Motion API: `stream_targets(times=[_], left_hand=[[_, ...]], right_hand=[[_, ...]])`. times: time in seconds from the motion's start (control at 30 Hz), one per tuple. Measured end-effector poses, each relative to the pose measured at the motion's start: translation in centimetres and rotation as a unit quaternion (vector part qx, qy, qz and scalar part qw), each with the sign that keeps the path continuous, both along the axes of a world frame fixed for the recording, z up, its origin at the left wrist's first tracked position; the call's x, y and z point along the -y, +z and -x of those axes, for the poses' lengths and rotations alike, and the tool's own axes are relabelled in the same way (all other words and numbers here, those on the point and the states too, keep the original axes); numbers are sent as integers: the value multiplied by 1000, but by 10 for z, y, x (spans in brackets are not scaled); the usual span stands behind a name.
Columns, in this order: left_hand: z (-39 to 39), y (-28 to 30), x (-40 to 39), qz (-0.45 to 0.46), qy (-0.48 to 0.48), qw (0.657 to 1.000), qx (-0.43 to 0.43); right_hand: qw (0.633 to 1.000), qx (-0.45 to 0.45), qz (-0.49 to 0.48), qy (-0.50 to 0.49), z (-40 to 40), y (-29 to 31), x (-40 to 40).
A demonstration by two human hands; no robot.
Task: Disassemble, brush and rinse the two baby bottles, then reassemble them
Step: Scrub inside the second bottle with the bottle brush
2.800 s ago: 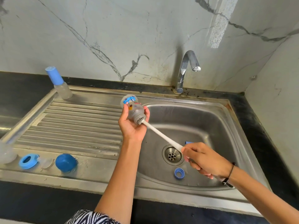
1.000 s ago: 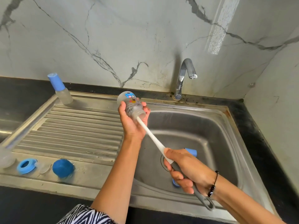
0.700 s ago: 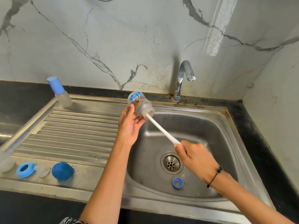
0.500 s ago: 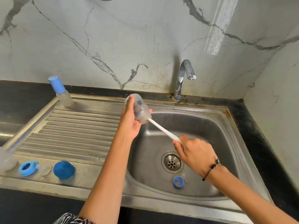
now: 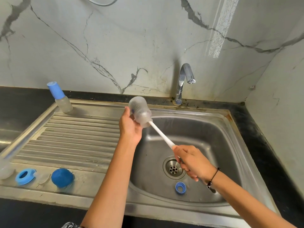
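Marbled grey wall panels rise behind a stainless steel sink (image 5: 230, 122) set in a dark countertop (image 5: 263, 129), with a chrome tap (image 5: 184, 79) at the back edge of the basin. Over the near-left rim of the basin, the left hand (image 5: 130, 129) holds a clear baby bottle (image 5: 139, 111) tilted with its rounded base up toward the wall and its open mouth down toward the basin; the plastic looks cloudy, a sliver of blue print shows beside the thumb, and the fingers curl round the far side of its lower body. A bottle brush (image 5: 161, 134) with a white shaft runs into the mouth, its head a pale blur inside. The right hand (image 5: 192, 162) grips the brush handle with fingers wrapped tight above the drain (image 5: 173, 167); a dark bracelet (image 5: 213, 177) sits on that wrist. A blue screw ring (image 5: 180, 188) lies on the basin floor near the drain. On the ribbed drainboard (image 5: 74, 137), a second bottle (image 5: 60, 97) with a blue cap stands upright at the far left corner. Along the near edge sit a blue collar ring (image 5: 24, 176), a clear teat (image 5: 42, 177) just beside it, and a blue domed cap (image 5: 61, 177).
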State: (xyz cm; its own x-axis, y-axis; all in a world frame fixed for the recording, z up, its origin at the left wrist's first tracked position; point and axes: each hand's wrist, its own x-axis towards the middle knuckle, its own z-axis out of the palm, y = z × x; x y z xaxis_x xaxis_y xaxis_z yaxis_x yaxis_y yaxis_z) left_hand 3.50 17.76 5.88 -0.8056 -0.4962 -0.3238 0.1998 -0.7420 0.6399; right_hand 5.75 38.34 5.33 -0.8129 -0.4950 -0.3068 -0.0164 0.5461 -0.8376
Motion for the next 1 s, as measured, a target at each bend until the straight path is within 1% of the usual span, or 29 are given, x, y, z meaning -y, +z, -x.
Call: stream_targets(times=[0.03,0.07,0.13,0.17,0.2,0.23,0.27,0.3,0.33,0.37,0.4,0.43,0.5,0.53,0.57,0.6,0.67,0.7,0.73,0.8,0.83,0.87,0.9,0.93,0.97,1.0], left_hand=[[-2,0,-1,21,37,999,34],[-3,0,-3,53,52,996,45],[-5,2,-9,157,40,986,43],[-5,3,-11,194,34,980,35],[-4,4,-11,196,33,980,24],[-3,5,-9,156,31,987,0],[-4,8,-9,91,22,995,-41],[-5,10,-9,17,3,995,-95],[-7,12,-11,-56,-14,988,-145],[-8,11,-13,-110,-20,977,-181],[-8,10,-15,-141,-16,969,-202],[-8,9,-16,-149,-13,967,-204],[-6,5,-15,-101,-8,984,-149],[-6,4,-12,-67,-12,990,-126],[-6,1,-8,-36,-19,993,-107],[-7,-1,-5,-14,-33,995,-90],[-8,-5,-2,27,-66,996,-48],[-8,-5,-4,53,-75,995,-26],[-6,-7,-6,77,-72,994,-11],[-3,-9,-7,94,-37,995,-7],[-1,-10,-5,72,-17,997,-7],[0,-11,-2,30,-1,1000,-7],[0,-13,1,-9,15,1000,-10],[0,-16,3,-34,28,999,-13],[-1,-20,4,-41,46,998,-12],[-1,-24,4,-38,67,997,-8]], right_hand=[[995,-76,-62,11,0,0,-1],[981,-145,-129,27,-1,0,-1],[933,-256,-250,44,-7,1,0],[915,-288,-278,48,-8,0,1],[911,-302,-278,48,-9,0,1],[921,-288,-257,52,-8,1,2],[946,-251,-197,53,-6,2,2],[974,-188,-116,48,-5,2,4],[993,-104,-37,40,-5,2,5],[999,-20,23,29,-6,2,5],[997,43,61,23,-9,2,6],[993,81,79,21,-10,1,6],[991,105,84,18,-12,1,4],[993,92,71,11,-10,1,2],[998,50,39,8,-8,0,0],[1000,-18,-10,12,-6,0,-2],[979,-161,-121,32,-1,-3,-6],[966,-202,-155,38,0,-4,-7],[960,-219,-171,44,1,-4,-7],[965,-196,-167,56,2,-3,-7],[971,-171,-155,60,1,-2,-7],[975,-153,-146,63,0,-1,-7],[975,-150,-148,66,-2,0,-7],[969,-165,-170,69,-5,3,-7],[952,-201,-217,72,-9,7,-7],[922,-258,-281,72,-14,13,-6]])
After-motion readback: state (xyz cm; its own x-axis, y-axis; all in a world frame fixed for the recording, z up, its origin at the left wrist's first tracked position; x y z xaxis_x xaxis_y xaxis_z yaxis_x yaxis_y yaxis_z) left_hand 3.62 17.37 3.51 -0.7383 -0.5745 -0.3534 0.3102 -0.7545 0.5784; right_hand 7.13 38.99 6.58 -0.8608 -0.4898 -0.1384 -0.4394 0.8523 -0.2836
